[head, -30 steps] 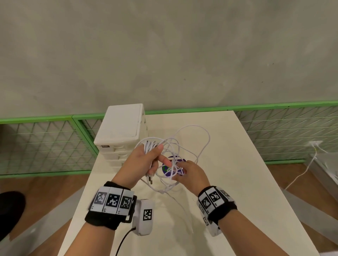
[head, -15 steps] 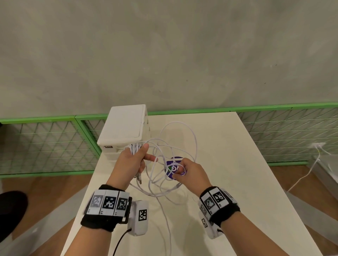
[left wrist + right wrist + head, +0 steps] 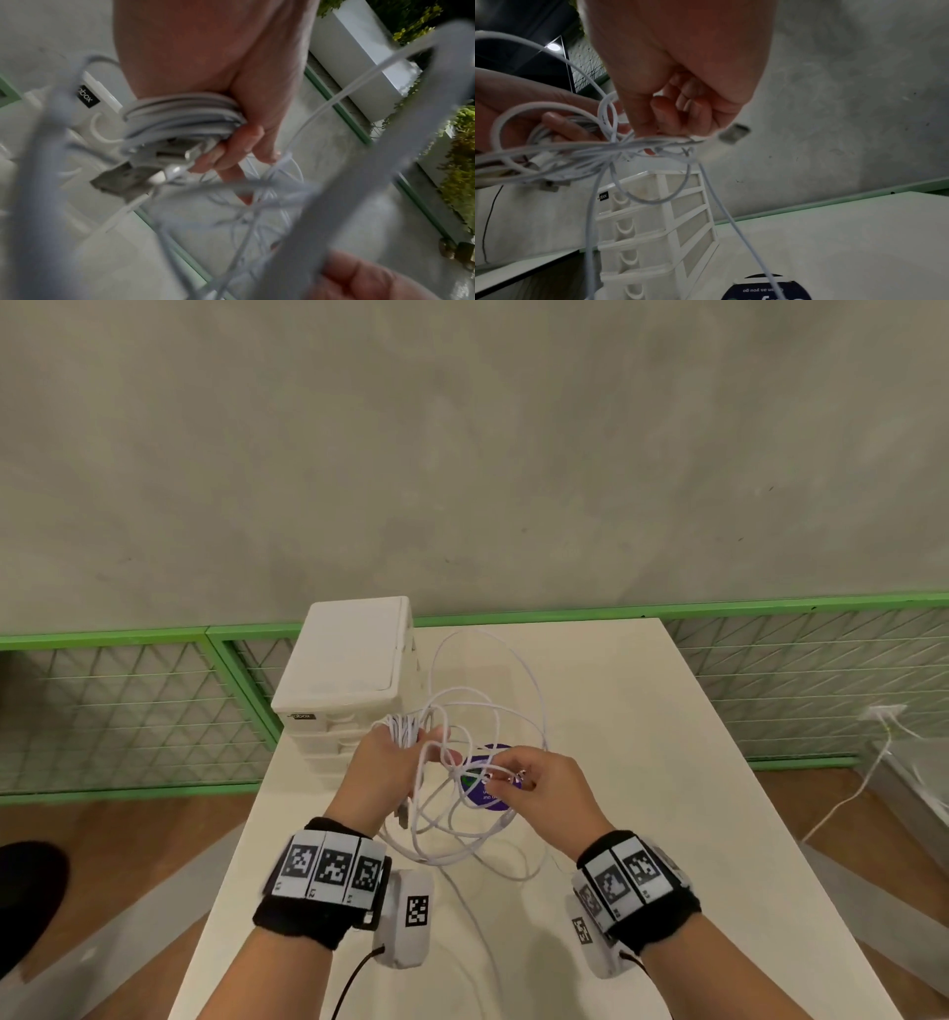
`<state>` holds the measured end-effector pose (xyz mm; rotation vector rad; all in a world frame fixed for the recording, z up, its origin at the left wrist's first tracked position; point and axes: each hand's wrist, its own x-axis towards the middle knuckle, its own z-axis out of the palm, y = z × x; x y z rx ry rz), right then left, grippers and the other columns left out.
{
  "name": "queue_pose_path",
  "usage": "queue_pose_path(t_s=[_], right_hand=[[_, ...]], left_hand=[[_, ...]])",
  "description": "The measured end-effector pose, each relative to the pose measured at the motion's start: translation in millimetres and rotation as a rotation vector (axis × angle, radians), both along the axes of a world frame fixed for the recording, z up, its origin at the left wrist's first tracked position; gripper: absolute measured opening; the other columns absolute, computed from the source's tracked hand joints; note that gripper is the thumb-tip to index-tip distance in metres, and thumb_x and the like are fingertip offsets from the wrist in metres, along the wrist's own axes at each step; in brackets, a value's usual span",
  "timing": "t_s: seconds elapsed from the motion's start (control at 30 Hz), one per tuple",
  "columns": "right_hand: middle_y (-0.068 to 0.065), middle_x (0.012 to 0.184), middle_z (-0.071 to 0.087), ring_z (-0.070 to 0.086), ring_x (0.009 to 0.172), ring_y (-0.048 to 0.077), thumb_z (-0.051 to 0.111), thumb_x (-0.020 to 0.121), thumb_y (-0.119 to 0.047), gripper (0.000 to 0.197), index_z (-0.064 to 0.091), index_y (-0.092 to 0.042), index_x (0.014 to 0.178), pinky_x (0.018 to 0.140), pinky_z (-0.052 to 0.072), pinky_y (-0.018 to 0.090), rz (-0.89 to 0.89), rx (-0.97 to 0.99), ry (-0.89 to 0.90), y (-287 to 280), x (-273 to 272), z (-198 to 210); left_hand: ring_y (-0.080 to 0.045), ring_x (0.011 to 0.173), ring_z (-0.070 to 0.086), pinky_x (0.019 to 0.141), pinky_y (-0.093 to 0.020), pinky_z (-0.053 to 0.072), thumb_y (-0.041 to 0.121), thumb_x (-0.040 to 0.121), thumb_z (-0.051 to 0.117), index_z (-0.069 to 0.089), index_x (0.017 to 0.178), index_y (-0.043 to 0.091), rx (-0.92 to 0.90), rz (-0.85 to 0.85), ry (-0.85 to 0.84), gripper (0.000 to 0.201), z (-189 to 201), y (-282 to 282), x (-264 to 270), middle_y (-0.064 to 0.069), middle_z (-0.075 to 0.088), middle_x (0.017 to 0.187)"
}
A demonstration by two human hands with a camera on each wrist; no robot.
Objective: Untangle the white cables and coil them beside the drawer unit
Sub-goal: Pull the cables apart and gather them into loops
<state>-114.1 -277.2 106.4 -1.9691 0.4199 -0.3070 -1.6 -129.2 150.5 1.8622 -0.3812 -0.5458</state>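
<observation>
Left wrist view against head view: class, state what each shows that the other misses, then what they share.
Only the left wrist view shows the plug under the left hand's curled fingers, and the plants beyond the fence.

Only the head view shows the whole table, the purple sticker, the wristbands and the cables' big loops above the table.

Both show the left hand gripping the cable bundle, the right hand pinching strands, and the drawer unit.

Left hand [image 3: 390,762] and right hand [image 3: 539,783] raised close together, fingers curled.
</observation>
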Motion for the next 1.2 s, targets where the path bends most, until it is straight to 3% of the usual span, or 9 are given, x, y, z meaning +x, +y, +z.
queue_pose_path(t_s=[0.1, 0.23, 0.43, 0.53, 0.7, 0.8, 0.93, 1.07, 1.2], right_hand=[[0.000, 0.083, 0.072, 0.066, 0.075, 0.019, 0.073, 0.076, -0.010, 0.022, 0.064, -0.029, 0.083, 0.073, 0.056, 0.033, -0.045, 0.165, -0.054, 1.4, 0.1, 1.0], [0.002, 0.080, 0.073, 0.058, 0.057, 0.000, 0.071, 0.079, -0.009, 0.027, 0.059, -0.023, 0.098, 0.059, 0.046, 0.014, -0.092, 0.244, -0.114, -4.0, -2.1, 6.8], [-0.002, 0.069, 0.071, 0.057, 0.053, 0.001, 0.067, 0.083, -0.005, 0.026, 0.059, -0.021, 0.102, 0.054, 0.045, 0.014, -0.125, 0.293, -0.149, -8.1, -1.4, 9.4], [-0.001, 0.068, 0.071, 0.061, 0.057, 0.008, 0.065, 0.084, -0.006, 0.024, 0.059, -0.024, 0.100, 0.051, 0.047, 0.020, -0.157, 0.330, -0.139, -10.0, -0.2, 6.3], [0.002, 0.076, 0.074, 0.065, 0.066, 0.013, 0.067, 0.083, -0.006, 0.029, 0.060, -0.027, 0.101, 0.060, 0.050, 0.022, -0.102, 0.342, -0.130, -6.5, -1.5, 4.5], [0.004, 0.078, 0.075, 0.070, 0.072, 0.014, 0.066, 0.083, -0.002, 0.038, 0.059, -0.028, 0.109, 0.066, 0.052, 0.019, -0.055, 0.340, -0.116, -3.5, -0.6, 4.2], [0.009, 0.078, 0.074, 0.060, 0.055, 0.005, 0.066, 0.083, -0.001, 0.044, 0.055, -0.032, 0.113, 0.050, 0.043, 0.012, -0.049, 0.346, -0.092, -1.2, -1.6, 6.2], [-0.002, 0.063, 0.069, 0.050, 0.044, 0.006, 0.067, 0.084, -0.008, 0.043, 0.054, -0.029, 0.119, 0.050, 0.044, 0.022, -0.020, 0.296, -0.065, -3.0, -2.5, 4.8], [0.014, 0.073, 0.071, 0.057, 0.048, 0.012, 0.065, 0.084, -0.008, 0.045, 0.052, -0.027, 0.123, 0.049, 0.045, 0.022, -0.007, 0.265, -0.039, -3.8, -3.5, 4.6]], left_hand=[[-0.009, 0.032, 0.034, 0.035, -0.018, 0.028, 0.019, 0.092, 0.060, 0.069, 0.068, 0.007, -0.016, -0.033, -0.015, 0.028, 3.8, 0.6, -4.1, 0.002, 0.051, 0.039], [-0.011, 0.030, 0.036, 0.040, -0.023, 0.030, 0.019, 0.084, 0.068, 0.073, 0.071, 0.009, 0.011, -0.088, -0.049, 0.017, 0.4, 3.5, -1.7, 0.002, 0.043, 0.035], [-0.010, 0.032, 0.037, 0.039, -0.019, 0.034, 0.017, 0.077, 0.076, 0.063, 0.086, -0.016, -0.048, -0.051, -0.065, 0.037, 1.5, 4.1, -3.8, -0.008, 0.054, 0.043], [-0.008, 0.036, 0.041, 0.043, -0.020, 0.037, 0.026, 0.071, 0.079, 0.065, 0.093, -0.009, -0.035, -0.028, -0.055, 0.044, 0.7, 2.1, -3.3, -0.006, 0.057, 0.051], [-0.001, 0.033, 0.043, 0.039, -0.013, 0.035, 0.004, 0.078, 0.073, 0.068, 0.082, -0.008, -0.039, -0.087, -0.094, 0.013, 6.0, -2.7, -11.8, 0.010, 0.055, 0.038], [-0.004, 0.034, 0.044, 0.039, -0.015, 0.036, 0.006, 0.075, 0.077, 0.069, 0.078, -0.007, -0.074, -0.080, -0.084, 0.016, 4.9, -5.1, -15.4, 0.008, 0.055, 0.039], [-0.010, 0.037, 0.043, 0.041, -0.019, 0.036, 0.008, 0.075, 0.077, 0.068, 0.075, -0.005, -0.110, -0.098, -0.085, 0.015, 3.9, -7.7, -19.3, 0.005, 0.058, 0.045], [-0.007, 0.041, 0.052, 0.041, -0.017, 0.039, 0.009, 0.072, 0.081, 0.060, 0.082, -0.010, -0.130, -0.059, -0.078, 0.030, 3.8, -11.3, -23.1, 0.002, 0.060, 0.049], [-0.005, 0.047, 0.055, 0.044, -0.017, 0.044, 0.011, 0.070, 0.082, 0.055, 0.075, 0.003, -0.117, -0.006, -0.114, 0.029, 5.7, -15.5, -25.8, -0.007, 0.062, 0.060]])
